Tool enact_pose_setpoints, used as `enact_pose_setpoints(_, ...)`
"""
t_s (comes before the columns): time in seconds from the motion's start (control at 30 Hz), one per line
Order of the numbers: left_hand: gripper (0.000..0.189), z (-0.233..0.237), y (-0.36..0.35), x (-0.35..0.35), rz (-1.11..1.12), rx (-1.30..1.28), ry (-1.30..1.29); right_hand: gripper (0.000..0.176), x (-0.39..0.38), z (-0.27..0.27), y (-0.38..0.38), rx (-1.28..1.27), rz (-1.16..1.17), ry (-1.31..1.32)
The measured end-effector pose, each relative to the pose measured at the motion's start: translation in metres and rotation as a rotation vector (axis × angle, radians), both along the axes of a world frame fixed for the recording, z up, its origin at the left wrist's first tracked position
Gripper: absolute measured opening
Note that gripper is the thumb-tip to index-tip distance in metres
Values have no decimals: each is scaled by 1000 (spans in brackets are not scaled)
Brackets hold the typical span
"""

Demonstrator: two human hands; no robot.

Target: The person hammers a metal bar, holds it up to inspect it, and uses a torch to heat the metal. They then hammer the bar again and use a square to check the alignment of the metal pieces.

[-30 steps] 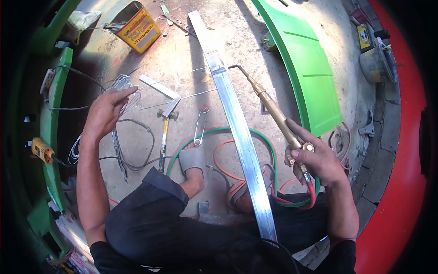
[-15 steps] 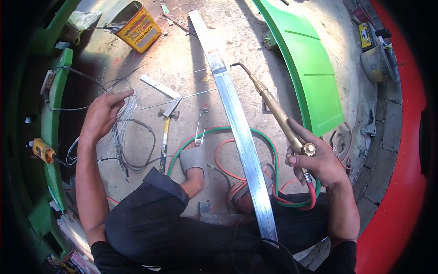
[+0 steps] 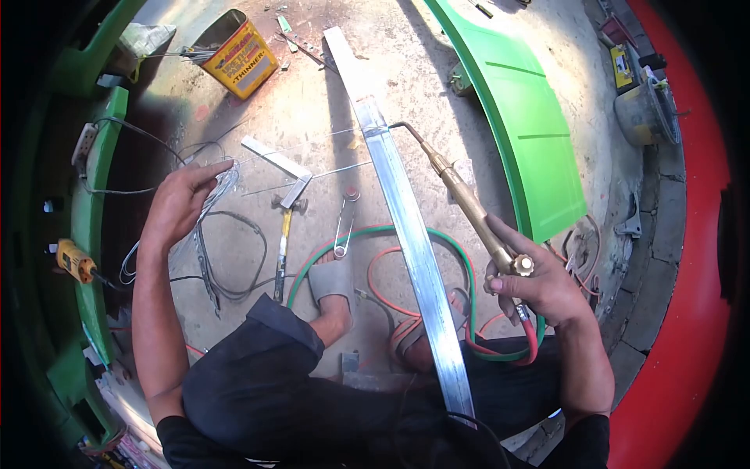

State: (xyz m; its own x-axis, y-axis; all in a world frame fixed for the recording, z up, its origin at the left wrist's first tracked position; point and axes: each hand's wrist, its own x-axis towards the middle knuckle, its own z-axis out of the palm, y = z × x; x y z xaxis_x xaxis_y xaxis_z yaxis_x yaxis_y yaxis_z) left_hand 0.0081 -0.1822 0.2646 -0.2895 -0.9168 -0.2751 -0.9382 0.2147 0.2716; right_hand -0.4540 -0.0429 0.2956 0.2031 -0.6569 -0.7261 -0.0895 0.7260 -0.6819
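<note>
My right hand (image 3: 539, 285) is wrapped round a brass gas torch (image 3: 469, 199), its thumb by the valve knobs. The torch's bent tip points left, at the right edge of a seam across a long silvery metal tube (image 3: 414, 234). The tube runs from the floor up toward my lap. My left hand (image 3: 181, 202) pinches a coiled bundle of thin wire (image 3: 223, 186), forefinger stretched along it. One straight strand reaches right toward the seam; whether it touches is too fine to tell. Red and green hoses (image 3: 469, 273) trail from the torch.
A hammer (image 3: 283, 242) and an angled metal piece (image 3: 281, 162) lie between the wire and tube. A yellow thinner can (image 3: 248, 66) stands at upper left. A green panel (image 3: 531, 125) is on the right, beside a red surface (image 3: 664, 313). Dark cables (image 3: 262, 242) loop on the floor.
The torch tip has come closer to the tube's seam, moving left and slightly down. My left hand has barely shifted, and the view has tilted a little.
</note>
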Motion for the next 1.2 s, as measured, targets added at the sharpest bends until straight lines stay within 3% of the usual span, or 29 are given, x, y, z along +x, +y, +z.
enact_pose_setpoints(0.63, 34, 1, -3, -4, -9, 7, 31, 71, 5, 10, -1, 0, 1, 86)
enact_pose_setpoints(1.2, 34, 0, -3, -5, 10, 30, 40, 75, 5, 8, -1, -4, 22, 60)
